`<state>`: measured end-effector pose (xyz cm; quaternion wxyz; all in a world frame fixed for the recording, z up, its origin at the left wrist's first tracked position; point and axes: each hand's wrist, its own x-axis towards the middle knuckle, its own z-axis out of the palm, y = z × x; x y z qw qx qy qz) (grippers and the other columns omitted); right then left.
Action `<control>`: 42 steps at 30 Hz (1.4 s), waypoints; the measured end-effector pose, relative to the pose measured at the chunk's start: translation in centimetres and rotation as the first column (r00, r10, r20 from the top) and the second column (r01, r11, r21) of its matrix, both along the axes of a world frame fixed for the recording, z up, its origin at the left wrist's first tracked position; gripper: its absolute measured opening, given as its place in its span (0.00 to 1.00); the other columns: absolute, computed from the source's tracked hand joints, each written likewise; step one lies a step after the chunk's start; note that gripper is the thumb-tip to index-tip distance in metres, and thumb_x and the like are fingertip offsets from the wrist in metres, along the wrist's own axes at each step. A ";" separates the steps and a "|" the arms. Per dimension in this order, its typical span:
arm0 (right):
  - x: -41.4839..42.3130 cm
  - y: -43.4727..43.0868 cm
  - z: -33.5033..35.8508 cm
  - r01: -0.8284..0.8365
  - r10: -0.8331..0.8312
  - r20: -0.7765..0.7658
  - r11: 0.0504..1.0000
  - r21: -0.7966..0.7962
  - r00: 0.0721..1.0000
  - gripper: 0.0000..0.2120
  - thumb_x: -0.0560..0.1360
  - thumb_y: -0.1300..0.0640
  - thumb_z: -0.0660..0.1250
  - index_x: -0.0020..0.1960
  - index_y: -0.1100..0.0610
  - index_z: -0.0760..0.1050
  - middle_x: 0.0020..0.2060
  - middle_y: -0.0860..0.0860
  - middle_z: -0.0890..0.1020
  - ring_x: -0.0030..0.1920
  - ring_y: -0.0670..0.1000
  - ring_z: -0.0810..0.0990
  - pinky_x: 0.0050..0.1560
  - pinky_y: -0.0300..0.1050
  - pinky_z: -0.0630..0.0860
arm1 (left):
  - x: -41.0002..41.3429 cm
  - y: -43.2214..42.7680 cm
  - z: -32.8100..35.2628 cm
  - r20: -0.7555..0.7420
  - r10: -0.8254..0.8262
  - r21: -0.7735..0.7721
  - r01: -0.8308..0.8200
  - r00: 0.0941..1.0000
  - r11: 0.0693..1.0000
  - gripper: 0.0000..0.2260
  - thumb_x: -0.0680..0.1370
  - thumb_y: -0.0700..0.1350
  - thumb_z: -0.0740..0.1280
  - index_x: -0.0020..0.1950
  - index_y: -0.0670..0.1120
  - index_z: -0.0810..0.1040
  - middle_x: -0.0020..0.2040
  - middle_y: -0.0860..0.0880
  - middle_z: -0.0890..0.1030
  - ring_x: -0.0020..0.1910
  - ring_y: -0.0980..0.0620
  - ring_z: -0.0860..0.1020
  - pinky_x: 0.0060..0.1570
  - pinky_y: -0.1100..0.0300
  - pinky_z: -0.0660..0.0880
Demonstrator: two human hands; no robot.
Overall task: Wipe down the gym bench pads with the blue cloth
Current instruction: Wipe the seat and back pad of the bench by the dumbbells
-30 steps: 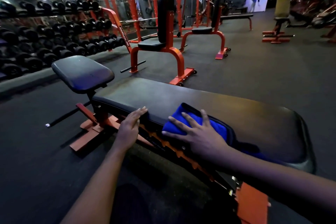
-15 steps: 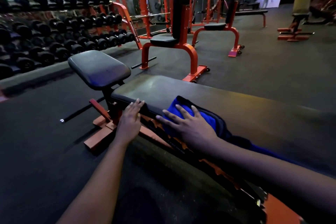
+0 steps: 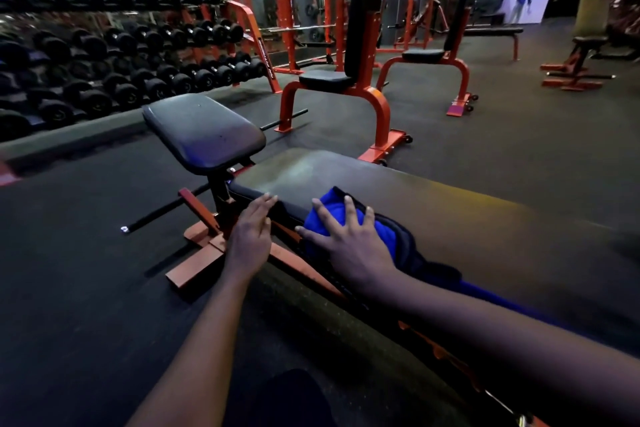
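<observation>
At the far left, a dumbbell rack (image 3: 104, 73) is seen along the wall, well apart from the work. Nearer the middle, the seat pad (image 3: 202, 130) of the bench (image 3: 207, 248) is raised on its post and tilted. It is separated by a gap from the long pad (image 3: 433, 215), which runs off to the right. No cloth is laid on the seat pad, and whether it has been wiped cannot be told.

The left hand (image 3: 250, 239) is placed at the near corner of the long pad, at the end closest to the seat pad. Its fingers are held straight and close together, with the tips laid against the pad's edge; nothing is gripped. It is judged to be set there as a brace, so that the body is steadied while the other arm is worked.

Just to the right, the blue cloth (image 3: 336, 208) is bunched on the near edge of the long pad and draped partly over its side. The right hand (image 3: 353, 250) is pressed flat on top of it, the fingers splayed wide and straight, not curled round the fabric. The cloth is thus pinned under the palm rather than pinched, which is judged to suit a broad sliding stroke with the pressure spread. The stretch of pad to the right of the cloth is blurred, and its condition cannot be read. Beyond, an upright seat (image 3: 346, 80) on an orange frame is stood apart from the bench.
</observation>
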<state>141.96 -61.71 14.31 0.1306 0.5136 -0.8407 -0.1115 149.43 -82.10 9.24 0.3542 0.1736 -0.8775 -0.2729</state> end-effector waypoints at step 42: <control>-0.6 -10.0 0.2 -0.022 0.022 -0.005 1.000 -0.009 1.000 0.27 0.84 0.53 0.51 0.80 0.42 0.46 0.79 0.60 0.41 0.75 0.74 0.50 0.71 0.70 0.57 | 1.3 -8.6 1.5 0.138 0.044 0.232 -0.076 0.989 0.970 0.20 0.82 0.35 0.57 0.74 0.45 0.69 0.74 0.50 0.67 0.74 0.52 0.64 0.72 0.59 0.57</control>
